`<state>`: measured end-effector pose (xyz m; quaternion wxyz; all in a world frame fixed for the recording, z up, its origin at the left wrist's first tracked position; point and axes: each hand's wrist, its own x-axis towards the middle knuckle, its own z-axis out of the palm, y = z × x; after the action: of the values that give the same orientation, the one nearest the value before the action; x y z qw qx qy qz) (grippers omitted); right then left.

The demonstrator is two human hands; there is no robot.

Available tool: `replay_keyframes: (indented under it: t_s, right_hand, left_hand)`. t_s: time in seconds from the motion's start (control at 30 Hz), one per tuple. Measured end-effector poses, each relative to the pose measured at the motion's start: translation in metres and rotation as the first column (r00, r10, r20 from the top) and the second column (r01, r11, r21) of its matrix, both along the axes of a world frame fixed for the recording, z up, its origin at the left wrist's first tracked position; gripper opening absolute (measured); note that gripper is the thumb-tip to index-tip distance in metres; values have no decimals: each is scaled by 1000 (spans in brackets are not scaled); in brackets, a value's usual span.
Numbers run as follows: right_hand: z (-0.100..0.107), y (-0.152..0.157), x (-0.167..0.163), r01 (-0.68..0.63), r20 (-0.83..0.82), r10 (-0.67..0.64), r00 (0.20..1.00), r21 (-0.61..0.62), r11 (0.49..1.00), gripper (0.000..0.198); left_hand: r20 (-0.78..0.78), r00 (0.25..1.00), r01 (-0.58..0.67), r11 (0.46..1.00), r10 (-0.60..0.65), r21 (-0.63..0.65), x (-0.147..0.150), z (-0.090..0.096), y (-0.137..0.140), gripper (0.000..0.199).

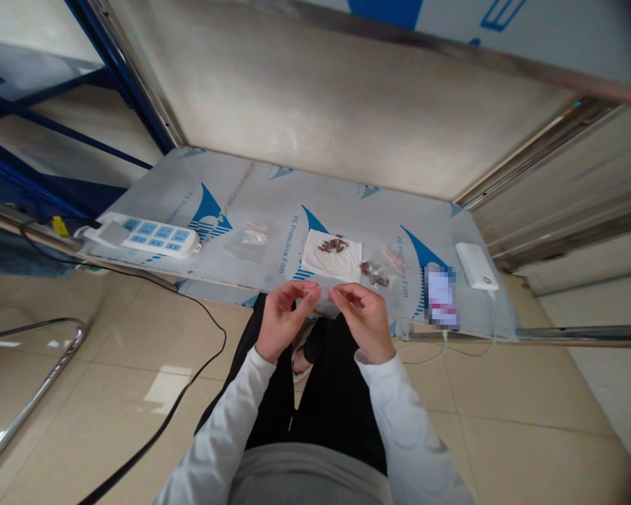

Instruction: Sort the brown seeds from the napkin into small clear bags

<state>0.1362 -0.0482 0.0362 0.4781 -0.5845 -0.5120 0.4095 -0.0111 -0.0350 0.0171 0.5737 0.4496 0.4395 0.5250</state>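
Observation:
My left hand (288,314) and my right hand (364,317) meet at the table's front edge, thumbs and forefingers pinched. Between them they hold a small clear plastic bag (326,305) by its upper edge; its contents are too blurred to make out. Just beyond lies a white cloth or tissue (320,265) bearing a little heap of small dark brown pieces (332,244). To its right rests a clear bag of brown pieces (379,273). Farther left, other clear plastic bags (252,235) with pinkish edges lie flat.
A white power strip (158,237) with blue sockets sits at the table's left. On the right are a phone (442,298) with a cable and a white power bank (476,266). A black cord (200,372) hangs to the floor. A shelf (452,42) juts overhead.

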Motion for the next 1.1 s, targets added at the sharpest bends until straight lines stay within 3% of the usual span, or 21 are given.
replay_keyframes:
  t_s: [0.1, 0.23, 0.47, 0.7, 0.83, 0.93, 1.1]
  right_hand:
    - [3, -1, 0, -58, 15, 59, 998, -15, 998, 22]
    - [0, -6, 0, -24, -113, 17, 993, -57, 998, 26]
    - [-6, -15, 5, -9, -50, 6, 999, -56, 998, 20]
    - [-4, -16, 1, -75, -129, 62, 990, -99, 992, 22]
    - [-5, -13, 5, -109, -121, 97, 988, -96, 989, 22]
    - [-9, -10, 8, -91, -44, 89, 995, -66, 994, 22]
    - [-9, -7, 7, -67, 287, 62, 956, 6, 998, 22]
  left_hand:
    - [-63, 994, 88, 996, -87, 12, -4, -2, 3, 21]
    - [-128, 991, 49, 998, -42, 50, -4, -7, 3, 19]
    - [-41, 984, 169, 983, -172, -73, -1, -2, 0, 24]
    - [-213, 963, 182, 981, -165, 64, -3, -5, -2, 20]
    - [-142, 958, 251, 968, -247, 10, -5, -7, -3, 24]
    - [-181, 940, 296, 955, -291, 2, -7, -7, -1, 29]
    - [-444, 881, 222, 971, -162, 87, -11, -8, 3, 28]
